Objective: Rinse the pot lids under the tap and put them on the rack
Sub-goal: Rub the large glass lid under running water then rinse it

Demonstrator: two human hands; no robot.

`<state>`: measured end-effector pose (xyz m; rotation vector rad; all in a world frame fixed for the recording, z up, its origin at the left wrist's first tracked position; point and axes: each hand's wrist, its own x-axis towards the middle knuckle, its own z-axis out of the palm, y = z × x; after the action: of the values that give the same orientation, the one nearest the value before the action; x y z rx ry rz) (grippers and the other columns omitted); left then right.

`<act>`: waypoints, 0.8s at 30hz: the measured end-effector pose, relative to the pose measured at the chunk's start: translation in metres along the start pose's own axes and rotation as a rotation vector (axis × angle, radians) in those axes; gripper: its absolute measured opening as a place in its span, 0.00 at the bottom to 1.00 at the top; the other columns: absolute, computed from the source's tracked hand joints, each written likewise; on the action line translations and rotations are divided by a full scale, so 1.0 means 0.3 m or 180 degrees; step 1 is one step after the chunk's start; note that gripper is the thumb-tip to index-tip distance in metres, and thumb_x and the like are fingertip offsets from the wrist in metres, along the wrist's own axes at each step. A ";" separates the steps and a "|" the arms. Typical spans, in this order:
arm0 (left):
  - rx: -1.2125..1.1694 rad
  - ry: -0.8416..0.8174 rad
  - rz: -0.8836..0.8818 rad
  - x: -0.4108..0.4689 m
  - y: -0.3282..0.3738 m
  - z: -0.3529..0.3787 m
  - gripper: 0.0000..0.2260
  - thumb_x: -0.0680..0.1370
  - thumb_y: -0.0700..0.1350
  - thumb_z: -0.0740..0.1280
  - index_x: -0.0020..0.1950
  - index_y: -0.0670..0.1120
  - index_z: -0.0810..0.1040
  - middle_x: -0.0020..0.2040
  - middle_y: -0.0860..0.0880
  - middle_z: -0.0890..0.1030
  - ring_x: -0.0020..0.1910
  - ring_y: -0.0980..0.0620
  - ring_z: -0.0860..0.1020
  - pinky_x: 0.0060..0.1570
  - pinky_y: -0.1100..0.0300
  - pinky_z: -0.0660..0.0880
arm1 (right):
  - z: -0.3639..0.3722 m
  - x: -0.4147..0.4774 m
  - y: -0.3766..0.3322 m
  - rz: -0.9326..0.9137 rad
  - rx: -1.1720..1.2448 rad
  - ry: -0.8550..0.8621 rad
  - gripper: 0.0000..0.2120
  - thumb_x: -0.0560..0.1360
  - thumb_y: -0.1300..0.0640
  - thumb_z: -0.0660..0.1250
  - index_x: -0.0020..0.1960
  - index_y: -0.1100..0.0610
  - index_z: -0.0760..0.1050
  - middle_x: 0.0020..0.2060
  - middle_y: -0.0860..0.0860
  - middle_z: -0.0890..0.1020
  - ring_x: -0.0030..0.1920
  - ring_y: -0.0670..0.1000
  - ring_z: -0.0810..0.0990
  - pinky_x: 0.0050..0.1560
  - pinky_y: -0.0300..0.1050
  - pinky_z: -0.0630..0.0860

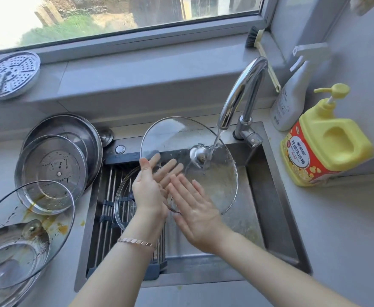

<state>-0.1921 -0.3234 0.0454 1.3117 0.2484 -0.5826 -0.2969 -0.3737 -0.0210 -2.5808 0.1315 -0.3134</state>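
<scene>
A large glass pot lid (177, 134) with a steel knob (199, 154) is tilted over the sink, and water from the tap (241, 91) runs onto it beside the knob. My left hand (150, 187) holds the lid at its lower left edge, thumb in front and fingers stretched behind the glass. My right hand (192, 207) lies flat on the lid's near face with fingers spread. A smaller glass lid (122, 204) lies on the roll-up rack (106, 196) over the left half of the sink.
Several lids are stacked on the counter at left: steel lids (51, 171) and stained glass lids (26, 218). A perforated steamer plate (9, 74) leans on the sill. A yellow soap bottle (323, 147), spray bottle (292, 94) and brush (257, 38) stand at right.
</scene>
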 end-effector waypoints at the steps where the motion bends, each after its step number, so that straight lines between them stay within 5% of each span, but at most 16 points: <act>1: -0.0102 0.0014 0.0013 0.006 0.008 -0.006 0.19 0.81 0.57 0.52 0.56 0.46 0.75 0.46 0.40 0.83 0.43 0.44 0.84 0.42 0.53 0.81 | 0.001 -0.026 0.028 -0.0044 -0.0016 -0.0057 0.25 0.81 0.48 0.40 0.74 0.60 0.53 0.73 0.53 0.57 0.76 0.48 0.48 0.74 0.48 0.48; 6: -0.0377 0.0097 0.0081 -0.005 0.013 -0.027 0.18 0.81 0.57 0.51 0.52 0.46 0.74 0.47 0.38 0.82 0.39 0.44 0.84 0.42 0.53 0.82 | -0.061 -0.055 0.118 0.1506 0.0726 -0.0073 0.38 0.69 0.28 0.28 0.72 0.49 0.32 0.73 0.45 0.34 0.72 0.39 0.31 0.68 0.31 0.28; 8: -0.0377 0.0112 0.0082 -0.015 0.001 -0.019 0.18 0.81 0.56 0.52 0.53 0.46 0.74 0.47 0.38 0.82 0.40 0.44 0.84 0.41 0.53 0.82 | -0.064 -0.022 0.068 0.1395 0.0632 -0.0094 0.38 0.71 0.30 0.30 0.73 0.52 0.32 0.73 0.48 0.33 0.72 0.41 0.30 0.71 0.36 0.31; 12: -0.0357 0.0119 0.0064 -0.019 -0.009 -0.001 0.18 0.81 0.57 0.52 0.53 0.47 0.75 0.47 0.39 0.82 0.41 0.44 0.84 0.43 0.54 0.82 | 0.000 0.006 -0.049 0.0451 0.0127 0.0253 0.33 0.79 0.40 0.38 0.74 0.62 0.48 0.74 0.57 0.51 0.75 0.45 0.37 0.73 0.44 0.38; 18: -0.0465 0.0204 0.0207 -0.022 0.014 -0.017 0.18 0.81 0.56 0.53 0.54 0.44 0.74 0.47 0.37 0.82 0.42 0.42 0.84 0.45 0.49 0.81 | -0.063 -0.008 0.062 0.1732 0.0657 -0.0026 0.34 0.75 0.37 0.35 0.74 0.54 0.33 0.72 0.47 0.32 0.73 0.43 0.31 0.74 0.42 0.34; 22: -0.0510 0.0230 0.0173 -0.023 0.015 0.001 0.17 0.81 0.57 0.53 0.52 0.46 0.74 0.48 0.38 0.82 0.40 0.44 0.84 0.42 0.52 0.82 | -0.015 -0.018 -0.034 0.0277 0.0203 0.0053 0.31 0.79 0.41 0.38 0.75 0.59 0.47 0.75 0.55 0.49 0.75 0.47 0.40 0.74 0.46 0.40; 24: -0.0544 0.0228 0.0156 -0.024 0.014 0.004 0.17 0.81 0.57 0.53 0.52 0.47 0.74 0.48 0.38 0.82 0.40 0.44 0.84 0.42 0.54 0.82 | -0.020 -0.021 -0.006 0.0145 0.0158 0.0130 0.29 0.80 0.43 0.38 0.75 0.59 0.50 0.74 0.53 0.52 0.75 0.44 0.41 0.73 0.48 0.44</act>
<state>-0.1960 -0.3220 0.0527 1.1711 0.3174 -0.4631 -0.3044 -0.3742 -0.0162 -2.5193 0.1944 -0.3482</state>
